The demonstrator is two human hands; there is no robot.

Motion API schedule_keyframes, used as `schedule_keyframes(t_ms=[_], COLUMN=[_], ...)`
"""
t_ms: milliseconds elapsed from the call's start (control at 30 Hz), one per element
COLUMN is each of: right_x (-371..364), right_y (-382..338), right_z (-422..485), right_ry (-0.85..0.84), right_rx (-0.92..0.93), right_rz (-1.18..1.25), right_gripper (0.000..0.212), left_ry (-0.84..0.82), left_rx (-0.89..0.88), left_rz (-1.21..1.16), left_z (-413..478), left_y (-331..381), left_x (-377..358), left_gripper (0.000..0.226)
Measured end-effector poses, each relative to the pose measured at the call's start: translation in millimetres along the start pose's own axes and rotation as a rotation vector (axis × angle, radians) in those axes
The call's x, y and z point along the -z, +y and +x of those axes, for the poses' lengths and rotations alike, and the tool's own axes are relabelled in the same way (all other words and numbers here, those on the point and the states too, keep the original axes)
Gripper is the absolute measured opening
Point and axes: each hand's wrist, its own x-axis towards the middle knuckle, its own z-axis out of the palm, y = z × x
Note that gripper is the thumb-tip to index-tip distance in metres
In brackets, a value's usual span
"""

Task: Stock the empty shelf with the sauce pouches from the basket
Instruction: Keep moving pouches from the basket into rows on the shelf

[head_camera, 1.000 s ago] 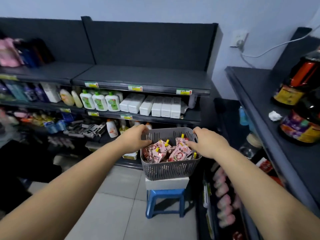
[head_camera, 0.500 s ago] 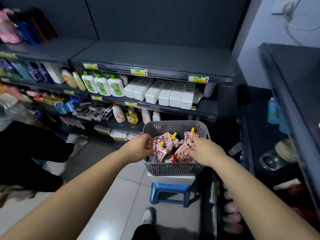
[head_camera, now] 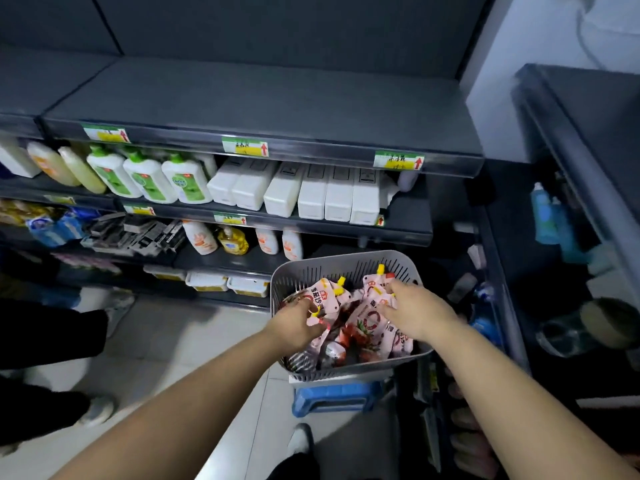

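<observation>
Up and to the left, bare of stock: long dark grey metal shelf [head_camera: 194, 98] with green-and-yellow price tags along its front lip, well above the basket. Lower down, left hand [head_camera: 294, 323] reaching into the left side of the pale grey perforated plastic basket [head_camera: 346, 259], itself perched above a blue plastic stool [head_camera: 332, 398]. Fingers [head_camera: 304, 308] curled downward, seemingly pinching one sauce pouch close by its yellow cap; exact grip partly hidden by the knuckles. In the basket's middle, heaped loosely and overlapping at all angles: pink-and-white soft plastic sauce pouches [head_camera: 325, 297] with yellow screw spouts, none yet on the shelf. Probably light, floppy and slick-skinned, bulging where filled, so likely to sag, slide off one another or slip from a flat grasp. Best taken at the stiff spout neck or along the sealed top edge, thumb on one face and fingers on the other; squeezing the belly hard risks stressing a seam. Likely to stand poorly unless leaned together or laid flat. On the right, right hand [head_camera: 419, 313] lying over another pouch, fingers bent around its upper part below the spout, apparently gripping it.
</observation>
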Motion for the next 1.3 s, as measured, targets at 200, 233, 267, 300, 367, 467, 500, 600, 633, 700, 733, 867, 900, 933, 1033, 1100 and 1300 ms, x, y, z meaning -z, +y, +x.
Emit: schedule_keyframes(t_ms=[200,233,267,300,367,467,500,600,633,700,733,867,900,933,1033,1100,1300], right_x=[-42,-49,-55,-61,-71,-86,-91,-105,-110,-119,-122,-137,-140,-142,-145,-146,-139], right_y=[7,8,10,12,16,23,27,36,40,46,48,57,58,59,62,61,43], right_z=[21,23,27,31,37,43,44,49,52,58,60,68,69,69,69,70,91], right_ry=[-0.112,-0.118,-0.131,-0.149,-0.191,-0.204,-0.205,-0.207,-0.205,-0.188,-0.177,-0.166,-0.175,-0.180,-0.168,-0.159,-0.240], right_rx=[-0.077,-0.081,-0.079,-0.073,-0.063,-0.036,-0.025,0.004,0.011,0.030,0.043,0.078,0.079,0.080,0.084,0.083,-0.020], right_rz=[0.038,0.050,0.062,0.070,0.086,0.117,0.130,0.169,0.178,0.172,0.161,0.142,0.144,0.151,0.185,0.250,0.619], right_gripper=[0.041,0.043,0.043,0.042,0.033,0.028,0.028,0.023,0.022,0.025,0.027,0.019,0.019,0.020,0.019,0.016,0.040], left_ry=[-0.044,-0.047,-0.048,-0.047,-0.044,-0.038,-0.038,-0.044,-0.058,-0.084,-0.092,-0.040,-0.013,0.002,-0.003,0.023,0.170], left_rx=[0.210,0.232,0.260,0.295,0.387,0.537,0.589,0.733,0.763,0.803,0.841,0.999,1.001,0.988,0.882,0.824,0.631], left_rz=[-0.171,-0.183,-0.195,-0.209,-0.239,-0.253,-0.257,-0.274,-0.272,-0.274,-0.289,-0.392,-0.361,-0.295,-0.172,-0.258,-0.550], left_z=[27,30,35,40,51,66,72,87,92,102,107,125,128,128,120,110,84], left_y=[-26,-29,-32,-35,-39,-35,-31,-23,-22,-22,-22,-18,-17,-18,-25,-29,-20], left_x=[-37,-41,-46,-50,-61,-80,-86,-109,-117,-131,-135,-144,-146,-148,-145,-133,-78], left_gripper=[0.058,0.060,0.063,0.068,0.079,0.094,0.099,0.111,0.115,0.117,0.116,0.108,0.099,0.086,0.051,0.040,0.033])
